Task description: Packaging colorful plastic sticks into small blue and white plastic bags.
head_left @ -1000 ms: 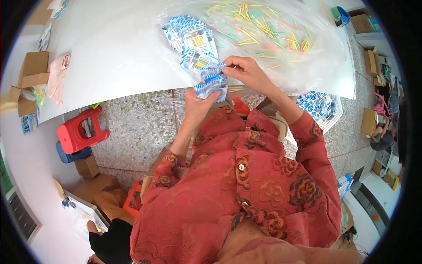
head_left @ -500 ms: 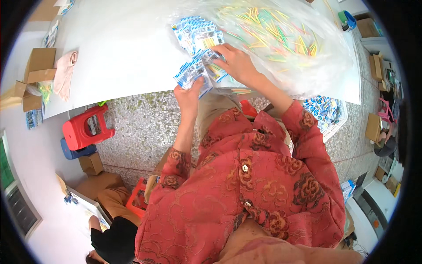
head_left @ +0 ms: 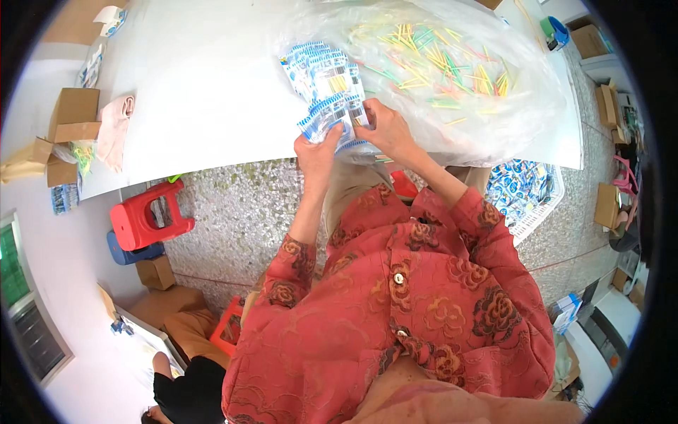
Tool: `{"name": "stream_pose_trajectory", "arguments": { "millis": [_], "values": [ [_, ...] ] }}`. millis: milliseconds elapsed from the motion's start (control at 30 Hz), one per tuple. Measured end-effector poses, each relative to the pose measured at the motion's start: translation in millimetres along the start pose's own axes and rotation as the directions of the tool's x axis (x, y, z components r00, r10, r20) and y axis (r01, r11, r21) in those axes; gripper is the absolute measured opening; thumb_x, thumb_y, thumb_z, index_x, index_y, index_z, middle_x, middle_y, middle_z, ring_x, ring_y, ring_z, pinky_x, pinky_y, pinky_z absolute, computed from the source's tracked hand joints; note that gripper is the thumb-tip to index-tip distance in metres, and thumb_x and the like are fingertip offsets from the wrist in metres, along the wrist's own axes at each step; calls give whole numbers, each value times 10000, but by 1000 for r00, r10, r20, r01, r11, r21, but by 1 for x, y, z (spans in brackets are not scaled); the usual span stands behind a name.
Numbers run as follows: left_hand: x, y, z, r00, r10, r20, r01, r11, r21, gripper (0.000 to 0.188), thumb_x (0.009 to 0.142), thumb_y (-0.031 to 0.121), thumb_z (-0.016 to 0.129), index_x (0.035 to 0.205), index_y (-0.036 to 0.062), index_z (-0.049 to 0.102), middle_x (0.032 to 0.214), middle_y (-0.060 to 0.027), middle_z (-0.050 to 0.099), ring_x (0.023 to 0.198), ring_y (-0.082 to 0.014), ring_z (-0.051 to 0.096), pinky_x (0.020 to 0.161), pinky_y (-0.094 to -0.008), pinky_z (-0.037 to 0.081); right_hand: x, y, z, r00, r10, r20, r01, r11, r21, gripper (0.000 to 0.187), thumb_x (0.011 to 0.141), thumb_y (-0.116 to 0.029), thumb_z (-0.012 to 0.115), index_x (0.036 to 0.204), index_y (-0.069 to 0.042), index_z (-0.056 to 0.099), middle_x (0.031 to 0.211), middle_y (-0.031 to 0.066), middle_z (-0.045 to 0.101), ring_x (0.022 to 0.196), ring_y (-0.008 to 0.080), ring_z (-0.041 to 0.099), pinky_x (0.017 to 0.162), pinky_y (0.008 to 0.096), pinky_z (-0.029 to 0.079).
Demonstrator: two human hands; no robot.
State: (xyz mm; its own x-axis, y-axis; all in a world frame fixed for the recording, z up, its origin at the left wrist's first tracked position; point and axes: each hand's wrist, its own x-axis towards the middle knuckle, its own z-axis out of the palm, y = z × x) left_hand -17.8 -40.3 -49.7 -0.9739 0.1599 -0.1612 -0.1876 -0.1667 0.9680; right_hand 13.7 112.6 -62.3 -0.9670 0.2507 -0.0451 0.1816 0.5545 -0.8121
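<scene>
Small blue-and-white printed plastic packets are pinched by my left hand at the table's near edge, thumb on top. My right hand is closed at their right side, thumb and fingers on the edge of a packet. Just beyond, more such packets lie overlapping in a pile on the white table. To the right, a large clear plastic bag spreads over the table, with many thin yellow, green and red sticks in it. Whatever is inside the held packets is hard to make out.
A white basket full of blue-and-white packets stands below the table at right. Left are a red stool, a pink cloth and an open cardboard box. Behind at lower left sits another person.
My right hand has come down from the pile to the right edge of the held packets, beside my left hand. The whole view has shifted slightly.
</scene>
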Motion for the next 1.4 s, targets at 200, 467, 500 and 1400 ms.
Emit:
{"name": "stream_pose_trajectory", "arguments": {
  "millis": [200,467,500,1400],
  "values": [
    [31,17,9,996,-61,67,61,998,-4,278,723,15,685,990,-17,610,917,-66,645,779,-121,601,705,-269,481,28,7,4,983,-95,-154,103,994,42,328,665,-186,674,911,-3,557,811,153,554,691,248,569,626,335,452],
    [67,5,-3,1000,29,2,-29,998,-53,265,714,43,706,961,-9,628,902,-66,647,768,-113,596,697,-254,473,56,-6,15,998,-49,-50,50,999,21,424,665,-255,665,975,-7,518,981,209,503,889,366,533,751,417,441],
    [71,6,-6,999,32,6,-31,998,-50,265,714,43,706,961,-9,628,902,-66,647,768,-113,596,697,-254,473,59,-9,17,998,-45,-46,46,998,30,426,665,-256,664,975,-5,513,973,211,497,891,370,531,753,422,442],
    [4,33,59,924,-54,378,43,998,38,256,721,15,687,971,17,631,879,-24,643,751,-77,586,681,-228,484,10,-22,-101,974,-219,60,205,962,179,196,802,-184,643,737,-12,579,547,12,432,528,69,345,461,254,290]
  ]
}}
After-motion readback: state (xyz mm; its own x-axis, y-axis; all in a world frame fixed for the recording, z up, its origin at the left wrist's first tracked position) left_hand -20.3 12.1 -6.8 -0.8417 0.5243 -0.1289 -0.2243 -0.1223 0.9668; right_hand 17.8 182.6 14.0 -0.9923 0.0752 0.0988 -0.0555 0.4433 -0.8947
